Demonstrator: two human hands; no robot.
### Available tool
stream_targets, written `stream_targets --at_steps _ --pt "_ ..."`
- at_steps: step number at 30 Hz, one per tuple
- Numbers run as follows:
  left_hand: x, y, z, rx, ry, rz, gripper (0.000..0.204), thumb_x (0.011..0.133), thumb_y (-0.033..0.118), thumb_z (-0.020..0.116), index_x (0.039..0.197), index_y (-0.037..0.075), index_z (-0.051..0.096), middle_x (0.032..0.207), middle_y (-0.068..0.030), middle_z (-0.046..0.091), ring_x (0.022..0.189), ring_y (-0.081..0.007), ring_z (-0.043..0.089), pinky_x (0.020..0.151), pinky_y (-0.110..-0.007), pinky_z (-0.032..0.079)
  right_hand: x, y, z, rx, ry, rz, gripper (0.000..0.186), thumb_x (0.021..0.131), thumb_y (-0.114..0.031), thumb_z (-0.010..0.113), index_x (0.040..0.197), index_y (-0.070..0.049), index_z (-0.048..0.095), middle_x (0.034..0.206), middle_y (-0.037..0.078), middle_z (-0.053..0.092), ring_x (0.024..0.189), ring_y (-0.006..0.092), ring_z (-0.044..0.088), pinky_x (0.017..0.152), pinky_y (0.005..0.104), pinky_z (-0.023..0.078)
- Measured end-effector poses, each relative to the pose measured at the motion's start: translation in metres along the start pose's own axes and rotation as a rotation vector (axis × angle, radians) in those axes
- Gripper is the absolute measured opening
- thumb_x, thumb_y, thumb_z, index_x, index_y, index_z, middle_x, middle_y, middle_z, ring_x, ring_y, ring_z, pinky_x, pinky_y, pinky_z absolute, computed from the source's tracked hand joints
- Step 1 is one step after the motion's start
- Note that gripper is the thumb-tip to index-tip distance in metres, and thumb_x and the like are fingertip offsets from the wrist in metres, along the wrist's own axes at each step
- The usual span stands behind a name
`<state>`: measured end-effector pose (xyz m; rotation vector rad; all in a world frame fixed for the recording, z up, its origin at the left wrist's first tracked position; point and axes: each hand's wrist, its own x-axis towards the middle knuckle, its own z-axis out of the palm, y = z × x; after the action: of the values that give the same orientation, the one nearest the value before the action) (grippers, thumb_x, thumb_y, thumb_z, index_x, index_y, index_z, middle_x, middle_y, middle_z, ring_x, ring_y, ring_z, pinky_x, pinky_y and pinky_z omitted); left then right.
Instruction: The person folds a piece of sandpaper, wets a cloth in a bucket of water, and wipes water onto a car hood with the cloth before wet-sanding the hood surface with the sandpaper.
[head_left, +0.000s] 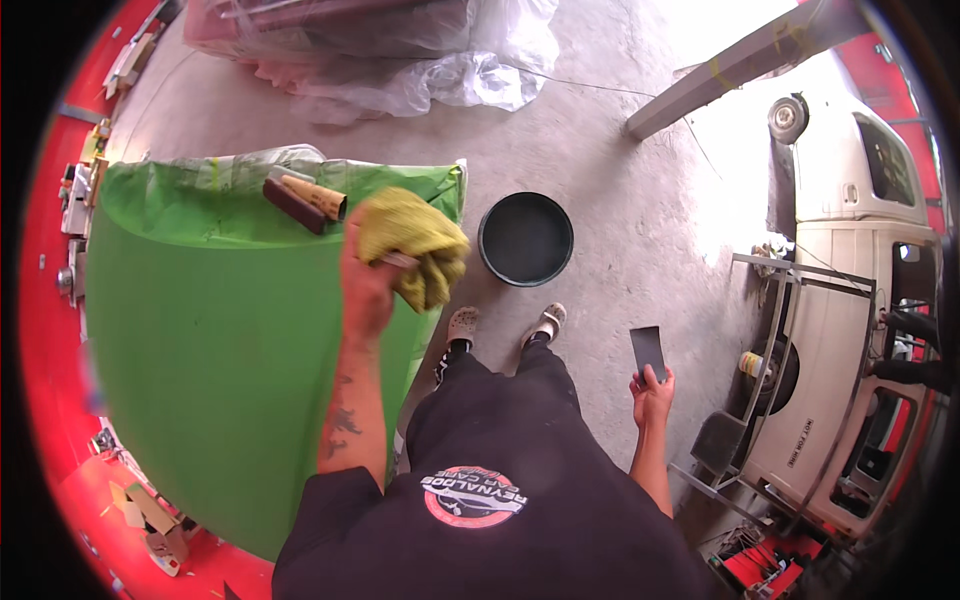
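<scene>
My left hand (368,280) grips a crumpled yellow cloth (414,240), raised over the right side of a large green panel (230,370). Just behind it on the panel's covered top edge lie a maroon block (292,205), a tan roll-shaped piece (315,190) and a pale piece partly hidden under it. My right hand (652,395) holds a thin dark rectangular sheet (646,345) out to my right, over the concrete floor. A round black tub (525,240) with dark contents stands on the floor between and beyond my hands, in front of my feet.
A plastic-covered object (380,55) is at the back, a leaning post (700,90) at upper right. A white van (830,430) with a metal frame (790,264) fills the right; another person's dark-clad limbs (905,370) show there. Red edging with clutter (145,515) runs along the left.
</scene>
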<state>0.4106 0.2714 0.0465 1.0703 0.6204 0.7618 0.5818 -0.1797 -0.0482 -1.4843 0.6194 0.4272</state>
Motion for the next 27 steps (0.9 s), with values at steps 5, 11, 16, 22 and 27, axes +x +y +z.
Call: stream_targets --at_steps 5,11,16,22,27 --pt "-0.020 -0.154 0.046 0.254 -0.145 -0.331 0.065 0.072 0.000 0.074 0.130 0.006 0.046 0.117 -0.0090 0.060 0.109 -0.0185 0.059 0.096 -0.033 0.047 0.080 0.000 0.073 -0.752 -0.265 -0.156 0.037 0.079 -0.007 0.067 0.109 -0.010 0.046 0.086 0.006 0.062 0.063 0.0157 0.061 0.051 0.0262 0.048" --pt "0.026 -0.341 0.054 0.811 -0.256 -0.423 0.066 0.071 0.008 0.073 0.132 0.011 0.046 0.121 -0.0143 0.058 0.116 -0.0308 0.056 0.098 -0.039 0.045 0.238 0.111 0.198 -1.259 -0.742 -0.389 0.025 0.072 -0.001 0.059 0.096 -0.002 0.052 0.088 0.020 0.057 0.084 0.0385 0.055 0.072 0.0427 0.045" --pt "0.084 -0.475 0.044 1.419 -0.434 -0.476 0.085 0.070 0.018 0.076 0.143 0.015 0.032 0.139 -0.0170 0.041 0.129 -0.0392 0.040 0.101 -0.054 0.039 0.333 0.227 0.268 -1.088 -0.930 -0.841 0.059 0.073 0.006 0.055 0.129 -0.001 0.038 0.125 0.026 0.043 0.111 0.0440 0.046 0.093 0.0434 0.044" --pt "0.098 -0.579 0.034 1.556 -0.363 -0.719 0.080 0.078 0.023 0.066 0.148 0.016 0.027 0.148 -0.0224 0.028 0.133 -0.0475 0.032 0.106 -0.063 0.027 0.372 0.319 0.302 -1.616 -0.771 -0.597 0.066 0.086 -0.011 0.052 0.147 -0.011 0.024 0.148 0.027 0.027 0.132 0.0494 0.033 0.108 0.0516 0.034" --pt "0.067 -0.687 -0.014 1.392 -0.401 -0.555 0.044 0.094 0.028 0.043 0.135 0.013 0.050 0.137 -0.0158 0.050 0.130 -0.0315 0.044 0.109 -0.046 0.034 0.433 0.377 0.263 -1.867 -1.148 -0.236 0.047 0.091 -0.022 0.049 0.135 -0.006 0.047 0.128 0.031 0.052 0.120 0.0409 0.053 0.102 0.0467 0.041"
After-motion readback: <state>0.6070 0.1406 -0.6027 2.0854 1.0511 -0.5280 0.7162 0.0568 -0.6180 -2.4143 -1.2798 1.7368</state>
